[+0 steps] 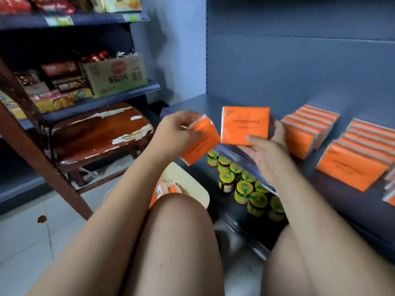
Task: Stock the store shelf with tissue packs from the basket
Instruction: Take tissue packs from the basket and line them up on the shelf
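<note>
Two tissue packs in hand, neither yet on the shelf.

Nearest, beside the knee, the cream basket [198, 189] holds spare packs [159, 190]. Above it, the left hand [181, 130] grips the first pack [202, 144] at its upper end, fingers curled over the wrapper, pack tilted. The right hand [264, 152] pinches the second pack [244, 126] at its lower edge, thumb on the printed face, pack upright. Both forearms are raised, over the jars [241, 184]. Assessment: packs are light, soft and slick-wrapped, likely to dent if squeezed, so hold them across the flat faces. Beyond, the stocked rows [307, 133] lie on the blue shelf [342, 189].
</note>
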Available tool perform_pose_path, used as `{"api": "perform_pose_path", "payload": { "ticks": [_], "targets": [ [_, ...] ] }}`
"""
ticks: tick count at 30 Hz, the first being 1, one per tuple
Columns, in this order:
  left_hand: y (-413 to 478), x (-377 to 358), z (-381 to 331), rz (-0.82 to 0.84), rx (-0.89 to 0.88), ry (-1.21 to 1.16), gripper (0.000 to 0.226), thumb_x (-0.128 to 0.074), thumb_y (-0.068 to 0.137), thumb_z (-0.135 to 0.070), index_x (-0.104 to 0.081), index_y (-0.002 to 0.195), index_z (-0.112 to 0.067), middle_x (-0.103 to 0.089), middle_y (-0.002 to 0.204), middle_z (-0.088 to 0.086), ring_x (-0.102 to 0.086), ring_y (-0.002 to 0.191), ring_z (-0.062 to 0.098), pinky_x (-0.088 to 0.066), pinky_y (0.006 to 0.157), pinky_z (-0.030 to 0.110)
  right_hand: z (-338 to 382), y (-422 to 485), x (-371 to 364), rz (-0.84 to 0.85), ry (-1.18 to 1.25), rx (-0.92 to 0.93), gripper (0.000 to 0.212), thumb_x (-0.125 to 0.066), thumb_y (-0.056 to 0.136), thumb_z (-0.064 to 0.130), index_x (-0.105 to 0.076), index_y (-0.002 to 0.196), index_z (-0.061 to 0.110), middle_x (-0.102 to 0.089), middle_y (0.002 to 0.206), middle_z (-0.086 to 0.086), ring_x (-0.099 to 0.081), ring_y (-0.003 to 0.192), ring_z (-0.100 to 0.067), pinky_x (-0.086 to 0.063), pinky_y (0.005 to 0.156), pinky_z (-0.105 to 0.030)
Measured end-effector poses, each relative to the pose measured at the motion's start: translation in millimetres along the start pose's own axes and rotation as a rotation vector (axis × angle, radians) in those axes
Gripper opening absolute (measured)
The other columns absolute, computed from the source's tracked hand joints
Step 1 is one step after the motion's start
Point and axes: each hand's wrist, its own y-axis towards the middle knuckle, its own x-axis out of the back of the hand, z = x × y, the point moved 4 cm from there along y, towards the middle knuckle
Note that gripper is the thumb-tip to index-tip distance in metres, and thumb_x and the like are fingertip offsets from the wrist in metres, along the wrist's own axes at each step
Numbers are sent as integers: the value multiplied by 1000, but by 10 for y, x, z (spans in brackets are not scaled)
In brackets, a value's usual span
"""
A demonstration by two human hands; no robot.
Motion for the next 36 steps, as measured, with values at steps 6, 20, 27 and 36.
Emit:
{"api": "perform_pose_path", "payload": {
  "ticks": [6,20,27,36],
  "targets": [
    [-17,-649,-543,168,-55,-81,35,-79,75,-7,-80,105,-24,-79,95,-2,-74,85,12,-60,88,42,770,-341,533,-54,-177,89,75,-64,75,-1,-47,145,18,-62,136,-14,-65,123,-31,-59,91,-52],
    [-544,-2544,-1787,685,-187,-330,37,-75,82,8,-78,103,-22,-79,86,-7,-72,76,6,-56,68,18,2424,-1562,2183,-292,-469,199,91,-76,68,-6,-48,149,26,-69,124,-11,-70,112,-27,-59,88,-49],
    [-1001,-3290,-2299,964,-350,-258,40,-72,87,7,-73,124,-9,-77,111,9,-70,86,6,-57,79,19,2982,-2393,2832,-467,-644,249,90,-77,72,-16,-49,149,22,-77,104,10,-72,99,-12,-58,86,-35],
    [-1393,-3814,-2477,1046,-481,-205,38,-80,85,-5,-76,120,-20,-78,111,5,-73,100,17,-55,101,47,3074,-3030,3298,-509,-568,232,50,-64,81,-15,-65,122,15,-72,107,-9,-69,99,-26,-54,91,-43]
  ]
}}
